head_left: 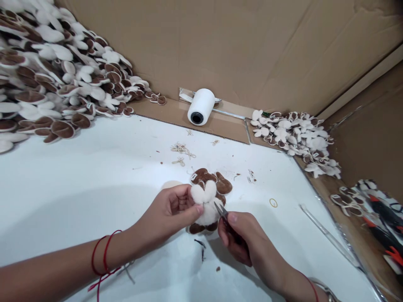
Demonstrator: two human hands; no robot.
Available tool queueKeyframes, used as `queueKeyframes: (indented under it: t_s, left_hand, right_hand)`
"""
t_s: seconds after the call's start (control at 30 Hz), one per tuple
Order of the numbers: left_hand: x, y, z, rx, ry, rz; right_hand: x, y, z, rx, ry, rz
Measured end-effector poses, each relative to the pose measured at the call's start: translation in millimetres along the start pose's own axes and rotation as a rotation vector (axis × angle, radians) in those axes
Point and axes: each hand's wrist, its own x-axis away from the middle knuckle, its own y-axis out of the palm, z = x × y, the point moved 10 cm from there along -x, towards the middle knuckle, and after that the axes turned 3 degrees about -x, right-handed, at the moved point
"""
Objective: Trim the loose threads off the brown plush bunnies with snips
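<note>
My left hand (171, 209) pinches a small white plush piece (206, 212) with two rounded ears, its thumb pressed on the front. My right hand (248, 239) is wrapped round dark-handled snips (223, 210). Their pointed tips are a little apart and lie at the right side of the white piece; whether they touch it I cannot tell. Brown plush pieces (224, 183) lie just behind it on the table, one bearing a small white tag (194, 178). Part of the plush is covered by my left fingers.
A big heap of white and brown plush pieces (63, 75) rises at the left; a smaller pile (292, 134) sits at the right. A white roll (201, 107) rests against the cardboard wall (236, 54). Thread scraps (181, 149), a yellow ring (273, 203) and orange-and-black tools (384, 218) lie around.
</note>
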Motion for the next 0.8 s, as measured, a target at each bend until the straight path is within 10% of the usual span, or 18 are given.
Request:
queueKeyframes:
  t_s: [0.47, 0.8]
  left_hand:
    - [4, -2.3, 13, -0.140, 0.043, 0.052]
    - [2, 15.2, 3, 0.073, -0.065, -0.137]
  right_hand:
    - [-4, 4, 17, -0.057, 0.202, -0.045]
    - [-4, 12, 19, -0.149, 0.173, -0.130]
